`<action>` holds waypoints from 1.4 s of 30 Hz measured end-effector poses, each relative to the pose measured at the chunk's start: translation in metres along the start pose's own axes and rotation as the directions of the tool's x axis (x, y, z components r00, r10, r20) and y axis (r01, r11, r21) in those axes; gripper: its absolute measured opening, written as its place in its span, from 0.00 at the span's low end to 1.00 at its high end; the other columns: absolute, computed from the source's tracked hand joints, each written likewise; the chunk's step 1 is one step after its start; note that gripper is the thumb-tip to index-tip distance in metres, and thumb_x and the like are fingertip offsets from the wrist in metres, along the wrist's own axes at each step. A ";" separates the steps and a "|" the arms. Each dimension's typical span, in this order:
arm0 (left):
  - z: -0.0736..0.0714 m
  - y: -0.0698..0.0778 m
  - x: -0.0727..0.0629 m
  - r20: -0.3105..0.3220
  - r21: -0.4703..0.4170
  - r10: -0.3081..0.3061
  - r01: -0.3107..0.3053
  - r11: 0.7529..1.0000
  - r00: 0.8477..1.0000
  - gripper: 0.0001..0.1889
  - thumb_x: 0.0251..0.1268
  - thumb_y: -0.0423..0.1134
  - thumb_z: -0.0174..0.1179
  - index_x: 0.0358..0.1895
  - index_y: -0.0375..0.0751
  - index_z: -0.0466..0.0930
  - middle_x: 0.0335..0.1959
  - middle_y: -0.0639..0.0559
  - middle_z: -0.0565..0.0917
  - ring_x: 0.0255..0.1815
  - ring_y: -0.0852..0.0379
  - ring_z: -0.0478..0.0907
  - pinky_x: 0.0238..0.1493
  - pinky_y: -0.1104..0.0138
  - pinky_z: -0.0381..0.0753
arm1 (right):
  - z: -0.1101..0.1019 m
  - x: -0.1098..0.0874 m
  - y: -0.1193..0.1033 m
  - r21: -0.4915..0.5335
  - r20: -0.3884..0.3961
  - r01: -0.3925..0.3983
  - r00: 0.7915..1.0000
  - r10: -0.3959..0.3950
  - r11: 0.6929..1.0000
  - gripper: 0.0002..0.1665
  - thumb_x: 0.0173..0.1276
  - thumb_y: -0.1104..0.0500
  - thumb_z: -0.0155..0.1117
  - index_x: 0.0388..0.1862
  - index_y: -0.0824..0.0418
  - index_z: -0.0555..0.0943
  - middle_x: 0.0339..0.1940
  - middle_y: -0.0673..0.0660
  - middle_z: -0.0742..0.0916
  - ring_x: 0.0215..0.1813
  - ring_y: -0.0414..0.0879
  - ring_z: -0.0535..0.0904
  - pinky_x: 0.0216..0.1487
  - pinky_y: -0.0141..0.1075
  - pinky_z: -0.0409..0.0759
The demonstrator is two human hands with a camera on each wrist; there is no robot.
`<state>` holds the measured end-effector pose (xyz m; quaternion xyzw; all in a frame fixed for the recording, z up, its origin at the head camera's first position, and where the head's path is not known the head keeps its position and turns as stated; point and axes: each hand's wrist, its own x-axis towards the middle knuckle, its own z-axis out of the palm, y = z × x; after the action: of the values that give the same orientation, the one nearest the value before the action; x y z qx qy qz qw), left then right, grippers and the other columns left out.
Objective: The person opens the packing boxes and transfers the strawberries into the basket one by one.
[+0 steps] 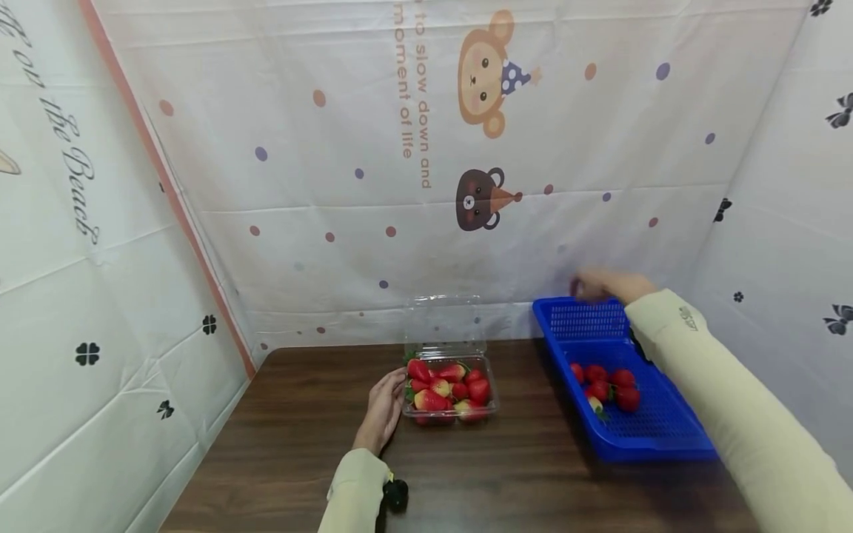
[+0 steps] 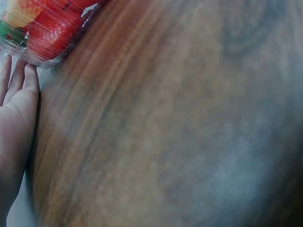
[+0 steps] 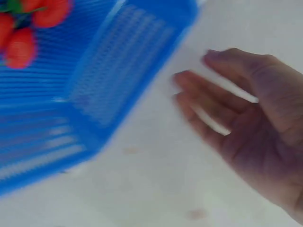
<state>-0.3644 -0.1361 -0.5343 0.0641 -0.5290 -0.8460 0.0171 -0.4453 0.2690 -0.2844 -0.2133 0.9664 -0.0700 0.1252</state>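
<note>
A clear plastic clamshell box (image 1: 494, 400) full of strawberries (image 1: 432, 400) stands on the table, its lid (image 1: 445, 326) raised at the back. My left hand (image 1: 384, 403) lies along the box's left side; in the left wrist view its straight fingertips (image 2: 31, 71) are right at the box wall. My right hand (image 1: 595, 286) is blurred above the far rim of a blue plastic basket (image 1: 666, 443). The right wrist view shows that right hand (image 3: 251, 113) holding nothing, fingers loosely bent and thumb apart. Several strawberries (image 1: 626, 400) lie in the basket.
The dark wooden table (image 1: 280, 444) ends at a printed cloth (image 1: 320, 163) hanging behind it. More cloth hangs at the left and right. A small black object (image 1: 396, 494) is at my left wrist.
</note>
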 end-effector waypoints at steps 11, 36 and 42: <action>0.012 -0.005 0.002 0.029 0.001 -0.005 0.005 1.000 1.000 0.22 0.78 0.34 0.48 0.68 0.24 0.68 0.61 0.45 0.78 0.59 0.60 0.74 0.58 0.77 0.76 | 0.049 0.045 -0.116 -0.228 -0.067 0.427 0.889 -0.452 0.875 0.10 0.66 0.69 0.65 0.46 0.64 0.85 0.42 0.61 0.89 0.45 0.52 0.86 0.49 0.44 0.87; 0.019 -0.012 -0.007 0.052 0.004 -0.026 0.026 1.000 0.998 0.23 0.78 0.33 0.46 0.69 0.23 0.66 0.75 0.32 0.65 0.77 0.44 0.62 0.82 0.57 0.60 | 0.156 0.059 -0.160 -0.554 0.103 0.412 0.896 -0.431 0.724 0.22 0.67 0.57 0.72 0.60 0.51 0.81 0.58 0.53 0.86 0.59 0.50 0.82 0.56 0.44 0.87; 0.018 -0.013 -0.006 0.062 0.005 -0.023 0.023 1.000 0.998 0.22 0.78 0.33 0.47 0.68 0.24 0.68 0.73 0.33 0.68 0.73 0.49 0.68 0.77 0.64 0.67 | 0.141 0.054 -0.157 -0.542 0.052 0.404 0.891 -0.451 0.737 0.24 0.62 0.57 0.76 0.56 0.53 0.80 0.58 0.57 0.85 0.54 0.51 0.85 0.54 0.43 0.88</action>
<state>-0.3605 -0.1140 -0.5377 0.0439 -0.5304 -0.8465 -0.0092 -0.3922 0.0930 -0.4010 -0.4527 0.8755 0.1689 0.0008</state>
